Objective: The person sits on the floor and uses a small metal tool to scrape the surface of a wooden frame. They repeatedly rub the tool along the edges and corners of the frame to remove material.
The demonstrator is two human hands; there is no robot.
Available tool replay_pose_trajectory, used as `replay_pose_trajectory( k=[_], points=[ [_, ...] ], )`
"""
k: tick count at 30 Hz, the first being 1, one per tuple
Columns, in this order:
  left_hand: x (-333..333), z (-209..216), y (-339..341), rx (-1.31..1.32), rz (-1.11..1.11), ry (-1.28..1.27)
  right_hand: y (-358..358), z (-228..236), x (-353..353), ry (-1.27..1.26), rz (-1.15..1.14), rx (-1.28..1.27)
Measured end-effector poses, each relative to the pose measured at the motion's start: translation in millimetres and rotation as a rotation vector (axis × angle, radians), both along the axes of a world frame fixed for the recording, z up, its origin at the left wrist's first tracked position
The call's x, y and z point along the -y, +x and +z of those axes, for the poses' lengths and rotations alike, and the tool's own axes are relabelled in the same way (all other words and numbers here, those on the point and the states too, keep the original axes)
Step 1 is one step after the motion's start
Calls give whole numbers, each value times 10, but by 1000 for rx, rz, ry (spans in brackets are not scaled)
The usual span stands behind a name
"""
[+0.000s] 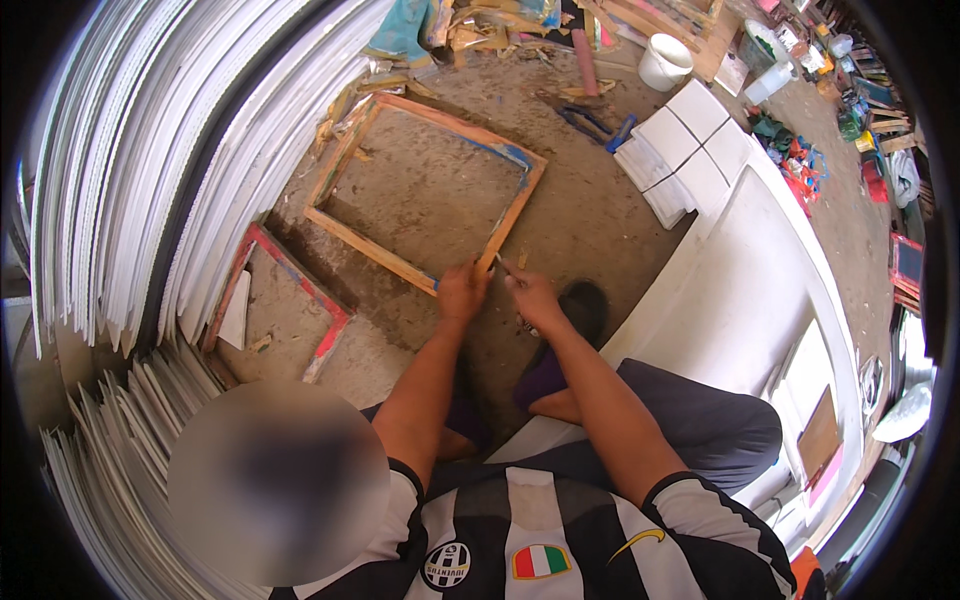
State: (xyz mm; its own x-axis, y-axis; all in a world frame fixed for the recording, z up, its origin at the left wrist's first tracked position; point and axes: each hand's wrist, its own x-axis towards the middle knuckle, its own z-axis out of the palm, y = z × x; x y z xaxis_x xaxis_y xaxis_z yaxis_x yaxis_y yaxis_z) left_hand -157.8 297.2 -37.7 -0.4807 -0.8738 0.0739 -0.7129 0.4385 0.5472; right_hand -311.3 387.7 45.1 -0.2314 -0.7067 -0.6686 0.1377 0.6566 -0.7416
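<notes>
My left hand (463, 291) is closed around the near corner of a rectangular wooden frame (513, 215), whose bars are stained orange and blue. Most of the frame extends away from me just above or on the dirty floor; I cannot tell which. My right hand (534, 298) is closed beside that corner on a small thin tool (500, 261), its tip against or very near the wood. The tool's kind is too small to make out. To the left, a second frame (290, 268) with red paint lies on the floor, partly hidden.
Tall stacks of white sheets (250, 130) line the left side. Right of me lies a large white panel (745, 260), with white blocks (685, 145) at its far end. Farther off are a blue-handled tool (620, 133), a white bucket (665, 62) and wood scraps (490, 30).
</notes>
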Motion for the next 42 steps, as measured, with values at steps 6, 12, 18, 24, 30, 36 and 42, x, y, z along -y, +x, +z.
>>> replay_pose_trajectory(
  k=[6,12,18,24,30,36,42],
  points=[
    [39,-90,35,-19,2,1,82,-224,-46,-143,161,-458],
    [-5,-44,-12,-23,14,-21,88,-180,-24,-112,173,-472],
    [16,-38,3,-46,-8,-51,116,96,79,-35,289,-567],
    [-22,-59,20,-111,-48,-132,233,498,308,103,415,-617],
    [-21,-135,46,-92,-18,-80,181,244,212,100,162,-238],
    [41,-98,-2,-72,-58,-114,86,-56,41,-22,154,-302],
    [25,-82,26,-64,-21,-71,126,251,102,72,389,-581]
  ],
)
